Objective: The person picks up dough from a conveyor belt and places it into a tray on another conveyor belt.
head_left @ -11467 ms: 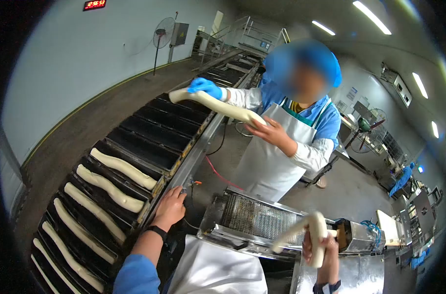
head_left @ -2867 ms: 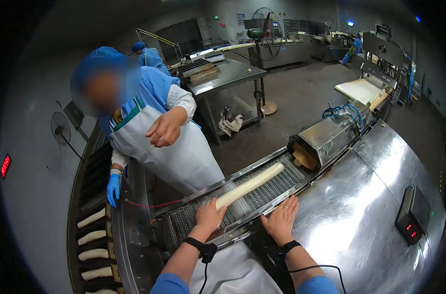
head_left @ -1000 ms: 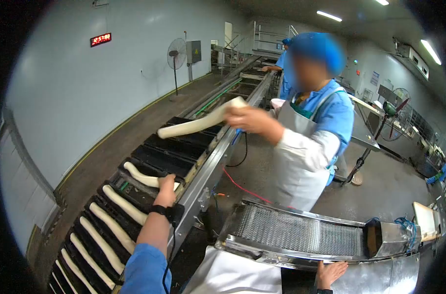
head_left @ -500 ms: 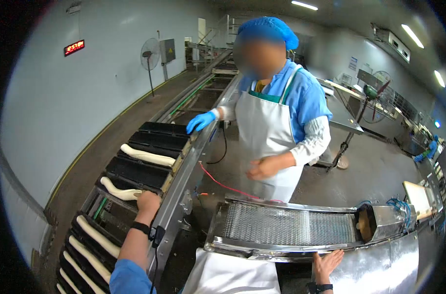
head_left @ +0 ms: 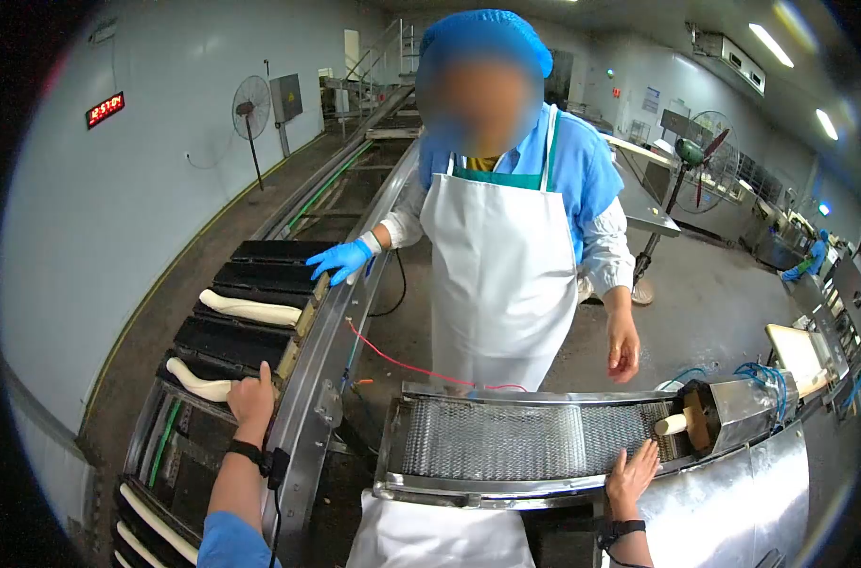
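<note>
My left hand (head_left: 252,405) is at the right end of a long pale dough strip (head_left: 198,381), its index finger stretched out and the other fingers closed around the end. The strip lies bent in a black tray (head_left: 224,369) on the tray conveyor. My right hand (head_left: 631,481) is open, its fingers stretched over the near edge of the metal mesh belt (head_left: 506,440). Just beyond those fingertips, a short piece of dough (head_left: 672,424) sticks out of the outlet (head_left: 698,417) onto the belt.
Across the belt stands a co-worker (head_left: 506,237) in a white apron; their blue-gloved hand (head_left: 340,260) rests by the black trays. Another dough strip (head_left: 250,308) lies farther up the conveyor, several more (head_left: 156,521) nearer me. A red cord (head_left: 402,358) hangs between the lines.
A piece of dough has come out of the outlet onto the mesh belt. My right hand has moved up onto the belt edge. The co-worker's bare hand has moved right and lowered.
</note>
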The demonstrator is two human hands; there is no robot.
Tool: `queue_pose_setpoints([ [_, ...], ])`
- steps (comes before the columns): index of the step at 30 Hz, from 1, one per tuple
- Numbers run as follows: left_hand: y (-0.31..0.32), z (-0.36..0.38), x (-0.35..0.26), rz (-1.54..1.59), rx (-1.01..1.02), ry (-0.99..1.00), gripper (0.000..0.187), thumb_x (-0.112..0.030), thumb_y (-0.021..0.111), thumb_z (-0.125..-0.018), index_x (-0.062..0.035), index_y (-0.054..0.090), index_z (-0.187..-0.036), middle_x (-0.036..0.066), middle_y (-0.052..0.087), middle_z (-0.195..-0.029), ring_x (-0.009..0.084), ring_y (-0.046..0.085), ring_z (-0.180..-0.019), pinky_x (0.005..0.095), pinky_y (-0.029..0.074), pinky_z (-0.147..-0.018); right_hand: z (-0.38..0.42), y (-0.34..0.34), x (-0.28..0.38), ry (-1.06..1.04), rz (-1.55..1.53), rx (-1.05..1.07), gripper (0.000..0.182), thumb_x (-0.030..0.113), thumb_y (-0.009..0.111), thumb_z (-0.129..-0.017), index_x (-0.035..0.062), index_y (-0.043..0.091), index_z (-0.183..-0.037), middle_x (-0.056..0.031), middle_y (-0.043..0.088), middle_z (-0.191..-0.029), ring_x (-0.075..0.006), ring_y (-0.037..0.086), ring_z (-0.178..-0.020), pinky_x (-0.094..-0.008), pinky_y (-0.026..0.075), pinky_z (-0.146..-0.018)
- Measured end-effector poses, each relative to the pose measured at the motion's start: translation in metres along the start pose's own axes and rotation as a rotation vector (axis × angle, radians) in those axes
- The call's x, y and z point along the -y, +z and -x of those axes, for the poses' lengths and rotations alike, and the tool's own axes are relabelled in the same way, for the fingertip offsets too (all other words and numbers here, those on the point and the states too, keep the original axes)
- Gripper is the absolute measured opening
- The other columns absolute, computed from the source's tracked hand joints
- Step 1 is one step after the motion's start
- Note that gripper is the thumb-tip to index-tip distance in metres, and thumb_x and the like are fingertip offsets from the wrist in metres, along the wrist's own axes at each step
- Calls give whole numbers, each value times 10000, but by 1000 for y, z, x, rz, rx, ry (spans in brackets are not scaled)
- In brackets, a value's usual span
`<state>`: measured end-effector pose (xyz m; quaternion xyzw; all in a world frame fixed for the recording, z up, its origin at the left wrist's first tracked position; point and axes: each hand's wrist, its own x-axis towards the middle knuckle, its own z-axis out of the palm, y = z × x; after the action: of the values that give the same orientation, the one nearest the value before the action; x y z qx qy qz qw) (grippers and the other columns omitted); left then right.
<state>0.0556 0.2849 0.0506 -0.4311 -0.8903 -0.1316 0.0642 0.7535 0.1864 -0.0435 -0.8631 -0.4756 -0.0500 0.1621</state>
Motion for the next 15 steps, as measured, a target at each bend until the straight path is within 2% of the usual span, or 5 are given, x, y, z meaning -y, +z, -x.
queue_pose_setpoints([
  [3,-6,-3,-7,-73,-19,-37,818,-571,323,-1051,79,750,-795,262,711,-899,415,636,-979,524,489,-923,-14,10,-26,13,21,-14,729,364,483,-1024,-86,247,-1548,-293,273,-1609,-399,214,-1522,-489,126,-1254],
  [4,-12,-4,-13,-45,85,-69,819,-601,357,-1034,111,734,-883,280,697,-1009,420,625,-1045,517,495,-949,-18,12,-35,33,40,-22,731,333,512,-1014,-84,240,-1550,-288,265,-1614,-397,214,-1522,-484,132,-1254],
  [8,-10,-13,-23,92,151,-143,802,-626,456,-990,137,703,-994,328,666,-1080,440,627,-1082,512,514,-936,-38,8,-51,30,60,-34,727,149,582,-954,-57,236,-1559,-279,244,-1623,-408,237,-1508,-495,169,-1240],
  [11,-16,-17,-30,76,164,-125,801,-616,446,-997,144,699,-986,332,667,-1088,438,633,-1077,512,520,-926,-53,7,-57,-72,109,-63,707,14,498,-892,14,284,-1566,-288,270,-1608,-447,280,-1482,-517,218,-1221],
  [15,-10,-23,-28,60,161,-94,800,-622,433,-999,120,721,-921,321,697,-1001,436,684,-973,511,545,-865,-69,16,-52,-192,104,-83,662,-27,465,-878,15,349,-1528,-285,332,-1576,-454,303,-1469,-519,236,-1214],
])
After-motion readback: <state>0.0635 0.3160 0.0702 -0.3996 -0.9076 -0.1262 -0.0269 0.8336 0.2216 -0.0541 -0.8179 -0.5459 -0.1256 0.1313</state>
